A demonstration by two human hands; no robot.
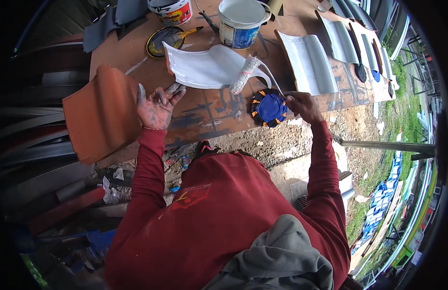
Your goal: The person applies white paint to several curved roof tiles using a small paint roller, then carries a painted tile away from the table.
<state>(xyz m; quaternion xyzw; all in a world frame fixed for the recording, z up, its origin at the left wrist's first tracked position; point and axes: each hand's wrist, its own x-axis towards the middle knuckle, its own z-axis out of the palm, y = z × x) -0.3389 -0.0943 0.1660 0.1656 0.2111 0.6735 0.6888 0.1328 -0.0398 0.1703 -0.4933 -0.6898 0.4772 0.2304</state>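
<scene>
My right hand point(304, 105) grips the roller point(245, 75); my left hand point(157, 107), loosely open and seemingly empty (contact unclear), lies beside the white tile point(204, 66) ahead. I'm likely coating it; next needs even strokes.
</scene>
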